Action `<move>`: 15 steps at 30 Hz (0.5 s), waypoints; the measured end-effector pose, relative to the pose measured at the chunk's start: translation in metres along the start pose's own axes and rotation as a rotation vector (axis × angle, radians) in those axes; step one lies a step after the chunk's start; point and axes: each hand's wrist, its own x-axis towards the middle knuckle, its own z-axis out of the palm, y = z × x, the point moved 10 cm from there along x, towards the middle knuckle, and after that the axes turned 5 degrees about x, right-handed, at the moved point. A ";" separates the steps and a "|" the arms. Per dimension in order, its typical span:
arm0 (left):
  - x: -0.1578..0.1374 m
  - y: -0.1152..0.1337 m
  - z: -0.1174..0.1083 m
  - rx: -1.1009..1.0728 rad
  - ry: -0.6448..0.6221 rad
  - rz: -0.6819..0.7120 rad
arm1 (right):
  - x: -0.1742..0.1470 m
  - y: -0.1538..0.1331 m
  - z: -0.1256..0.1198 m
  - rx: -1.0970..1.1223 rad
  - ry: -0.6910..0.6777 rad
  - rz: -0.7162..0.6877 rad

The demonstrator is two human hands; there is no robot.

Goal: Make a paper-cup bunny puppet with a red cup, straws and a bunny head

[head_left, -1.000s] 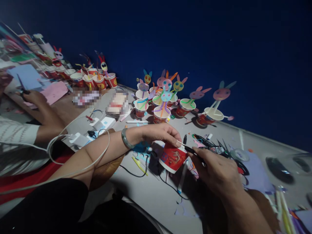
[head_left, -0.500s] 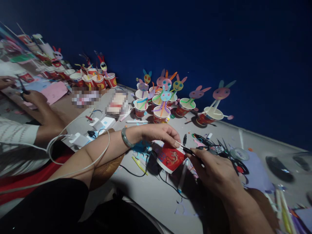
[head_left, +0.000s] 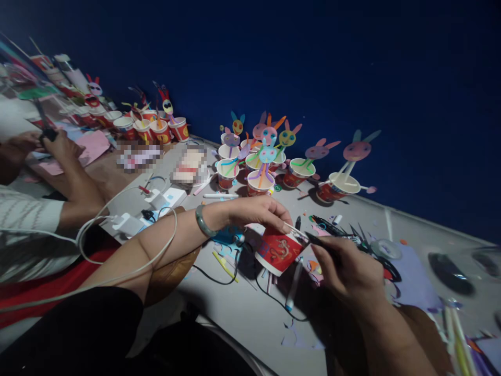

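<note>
My left hand [head_left: 263, 212], a bracelet on its wrist, grips a red paper cup [head_left: 279, 255] by its rim. The cup is tilted and bears a gold dragon print. In my right hand [head_left: 348, 263] is a slim dark tool [head_left: 315, 240], its tip close to the cup's rim. The fingers cover most of it, so its exact kind is hidden. Below the cup lie a white marker [head_left: 295, 284] and a black cable [head_left: 270, 296]. Several paper cups with rabbit-head figures stand beyond my hands, among them a cup with a pink head [head_left: 356, 151].
A power strip [head_left: 172, 197] with chargers lies left of my forearm, and a white cable [head_left: 129, 269] crosses that arm. At the far left another person's hands [head_left: 64, 149] hold dark scissors. A computer mouse [head_left: 450, 271] and purple paper [head_left: 417, 277] lie to the right.
My right hand has drawn slightly right and down, its tool shifting a little along the cup's rim. The cup has moved slightly right. The other person's hands have raised the scissors.
</note>
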 end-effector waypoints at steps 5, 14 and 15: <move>0.002 0.005 -0.008 -0.011 0.211 0.087 | -0.014 0.031 -0.013 0.207 0.223 0.394; -0.009 0.011 0.010 0.329 0.455 0.370 | -0.023 0.033 0.015 0.381 0.280 0.571; -0.011 0.012 0.012 0.361 0.465 0.380 | -0.024 0.033 0.015 0.379 0.294 0.571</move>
